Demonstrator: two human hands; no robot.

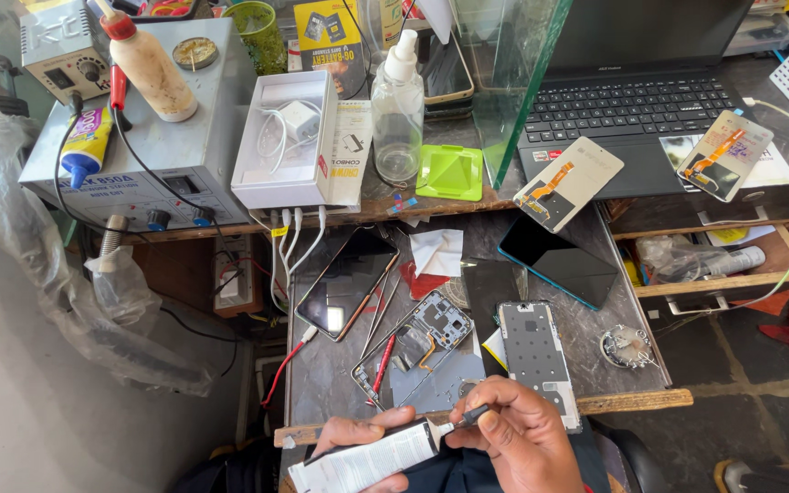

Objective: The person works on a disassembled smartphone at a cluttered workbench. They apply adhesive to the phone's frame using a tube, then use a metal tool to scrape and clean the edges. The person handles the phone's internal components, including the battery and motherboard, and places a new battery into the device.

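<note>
Closest to the lens, the left hand wraps around a white glue tube, fingers closed along its body, holding it level just above the near edge of the tabletop. Right beside it, the right hand pinches the tube's small dark cap between thumb and fingertips at the nozzle end; whether the cap is on or off the nozzle is hard to tell.

Just beyond the hands lie an opened phone frame with its circuit parts showing and a red-handled tool resting across it. Beside the frame, to its right, sits a grey inner phone plate. Farther back, a dark phone lies screen up with thin tweezers at its edge, and a blue-rimmed phone lies face up to the right.

On the raised shelf behind stand a clear spray bottle, a white box with a charger inside, a green stand, and a black laptop carrying two replacement screens with orange flex cables.
</note>
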